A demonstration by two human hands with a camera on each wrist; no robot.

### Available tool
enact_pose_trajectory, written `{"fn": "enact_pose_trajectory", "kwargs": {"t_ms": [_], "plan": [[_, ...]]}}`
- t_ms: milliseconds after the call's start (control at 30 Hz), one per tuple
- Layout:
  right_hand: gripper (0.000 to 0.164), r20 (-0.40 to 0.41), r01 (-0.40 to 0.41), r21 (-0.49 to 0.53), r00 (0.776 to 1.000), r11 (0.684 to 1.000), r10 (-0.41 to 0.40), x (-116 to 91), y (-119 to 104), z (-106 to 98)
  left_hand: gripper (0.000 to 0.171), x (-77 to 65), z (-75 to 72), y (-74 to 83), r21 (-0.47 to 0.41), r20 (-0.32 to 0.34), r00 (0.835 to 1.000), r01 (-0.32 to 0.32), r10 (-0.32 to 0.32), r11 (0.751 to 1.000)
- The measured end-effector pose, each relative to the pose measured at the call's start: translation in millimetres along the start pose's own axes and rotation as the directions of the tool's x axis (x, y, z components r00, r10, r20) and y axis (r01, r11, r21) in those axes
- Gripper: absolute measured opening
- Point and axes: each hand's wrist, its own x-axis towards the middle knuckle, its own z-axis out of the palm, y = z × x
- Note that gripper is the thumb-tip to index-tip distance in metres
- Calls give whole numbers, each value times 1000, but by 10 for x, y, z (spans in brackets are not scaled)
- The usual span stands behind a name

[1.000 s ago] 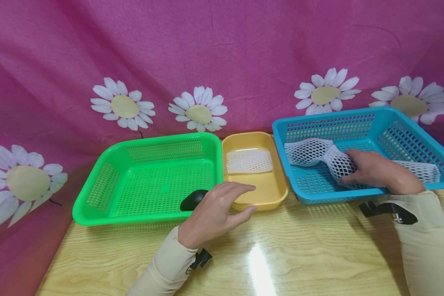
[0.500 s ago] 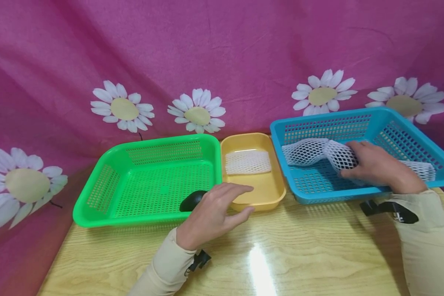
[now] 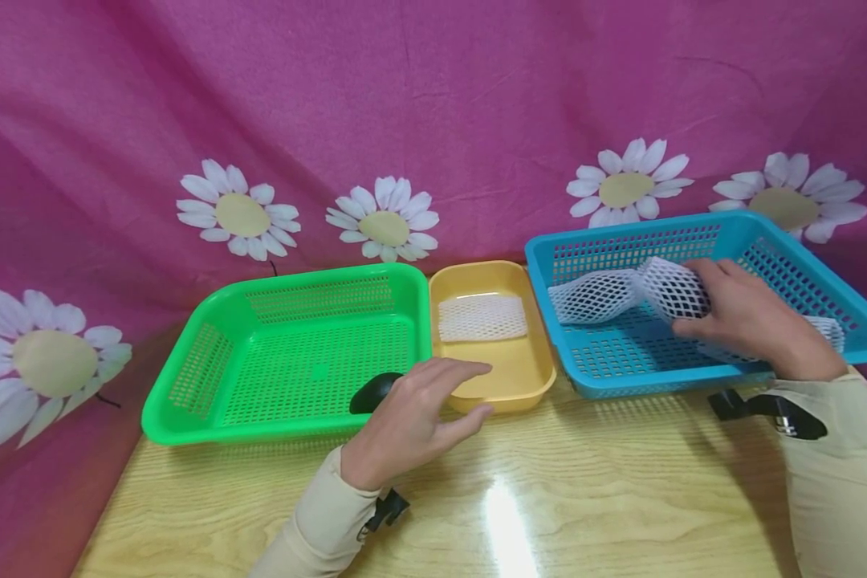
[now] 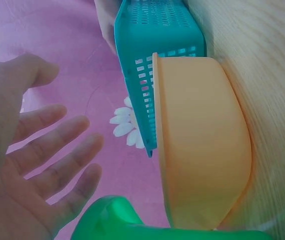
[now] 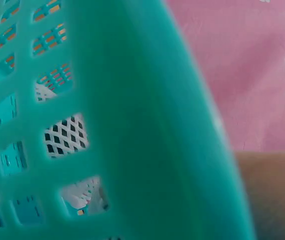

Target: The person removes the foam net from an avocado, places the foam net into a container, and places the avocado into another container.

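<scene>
My right hand (image 3: 744, 313), inside the blue basket (image 3: 621, 389), grips a white foam fruit net (image 3: 673, 291) with something dark showing through its mesh. Left of it lies another white foam net (image 3: 598, 297), bulging around a dark shape, its end meeting the held one. In the right wrist view the basket wall hides the hand, and white mesh (image 5: 66, 136) shows through the holes. My left hand (image 3: 422, 417) hovers with fingers spread and holds nothing, by the near corners of the green basket (image 3: 274, 435) and yellow tray (image 3: 509, 401). A smooth black oval thing (image 3: 374, 393), partly hidden by that hand, lies in the green basket.
A flat white foam net (image 3: 482, 318) lies in the yellow tray, between the two baskets. Another white net (image 3: 827, 329) shows at the right of the blue basket, partly behind the right hand. A pink flowered cloth (image 3: 477, 120) hangs behind the wooden table (image 3: 585, 482).
My right hand has raised and turned the held net, its left end now higher and its dark filling tilted toward the view. The left hand stays nearly still.
</scene>
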Motion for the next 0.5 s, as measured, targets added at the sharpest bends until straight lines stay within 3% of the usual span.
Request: {"fn": "enact_pose_trajectory", "kwargs": {"t_ms": [267, 500], "plan": [[93, -53, 4, 2, 999, 1000, -4, -32, -76, -32, 40, -9, -4, 19, -13, 14, 1000, 25, -25, 1000], [94, -109, 31, 8, 994, 999, -30, -84, -158, -78, 41, -9, 2, 29, -11, -4, 1000, 10, -10, 1000]]}}
